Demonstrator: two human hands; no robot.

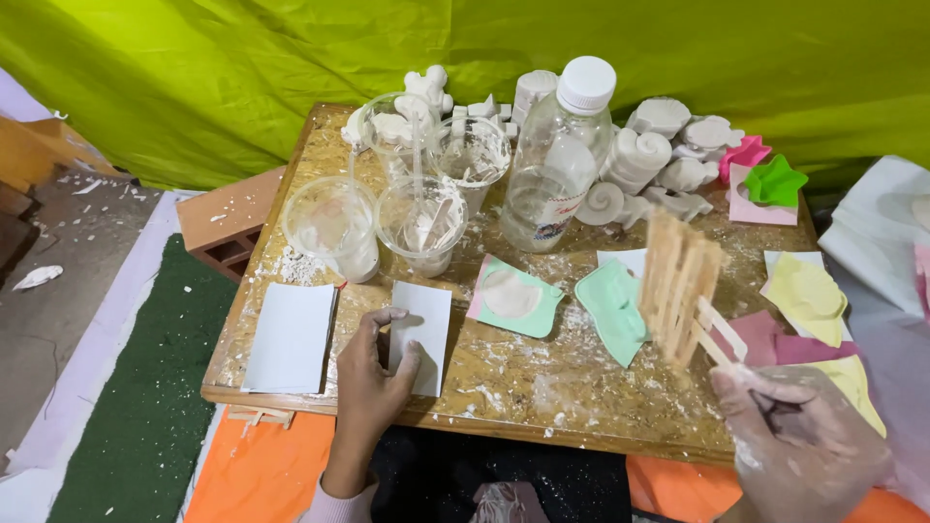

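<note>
The left hand (373, 383) rests on a white card (420, 334) near the front edge of the wooden table (542, 387), its fingers loosely curled with the thumb and forefinger touching the card's left and lower edges, pinning rather than lifting it. A second white card (291, 337) lies flat just to its left, apart from it. The right hand (794, 441), dusted with white powder, is closed around a bundle of flat wooden sticks (681, 286), held upright and fanned above the table's right side. Behind the cards stand four clear plastic cups: the nearest left cup (332, 226) holds a shallow layer of white material; the cup beside it (423, 228) holds white paste and a stick; the two behind (472, 155) (395, 126) are smeared white inside. A clear plastic bottle (559, 160) with a white cap stands to their right, nearly empty. In front of it lie a green mould (513, 295) filled with white plaster and a green mould (612, 308) showing no fill. White plaster casts (644, 155) crowd the far edge. Yellow (807, 295), pink (746, 153) and green star-shaped (775, 181) moulds sit on the right.
</note>
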